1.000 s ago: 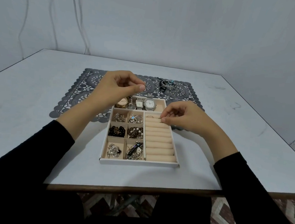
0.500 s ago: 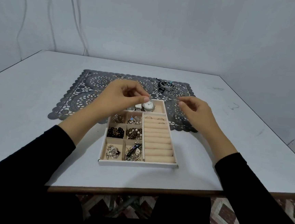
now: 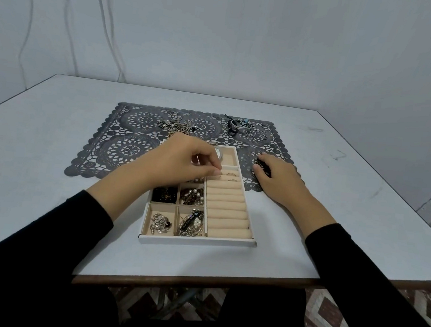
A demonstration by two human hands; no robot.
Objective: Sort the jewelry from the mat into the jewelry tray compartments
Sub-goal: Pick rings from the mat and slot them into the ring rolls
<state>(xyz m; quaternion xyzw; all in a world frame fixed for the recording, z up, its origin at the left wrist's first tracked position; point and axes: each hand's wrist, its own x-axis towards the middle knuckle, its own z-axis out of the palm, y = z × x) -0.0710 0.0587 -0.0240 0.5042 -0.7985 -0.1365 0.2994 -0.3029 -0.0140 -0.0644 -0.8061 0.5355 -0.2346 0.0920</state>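
The white jewelry tray [image 3: 197, 241] with beige lining lies at the near edge of the dark lace mat [image 3: 132, 151]. My left hand [image 3: 180, 160] hovers over the tray's far half, thumb and forefinger pinching a small ring at the top of the ring rolls [image 3: 227, 208]. Two rings [image 3: 231, 174] sit in the first slots beside it. A watch [image 3: 218, 153] shows in the far compartment, partly hidden by that hand. My right hand [image 3: 278, 179] rests on the mat just right of the tray, fingers loosely curled and holding nothing.
On the mat's far side lie a tangle of chains [image 3: 176, 126], bangles [image 3: 240, 123] and several small rings [image 3: 253, 134]. The tray's left compartments hold brooches and beads. The table's front edge [image 3: 199, 279] is close to me, and a wall stands behind.
My left hand has come down from above the tray to the top ring roll. My right hand has dropped from mid-air onto the mat to the right of the tray.
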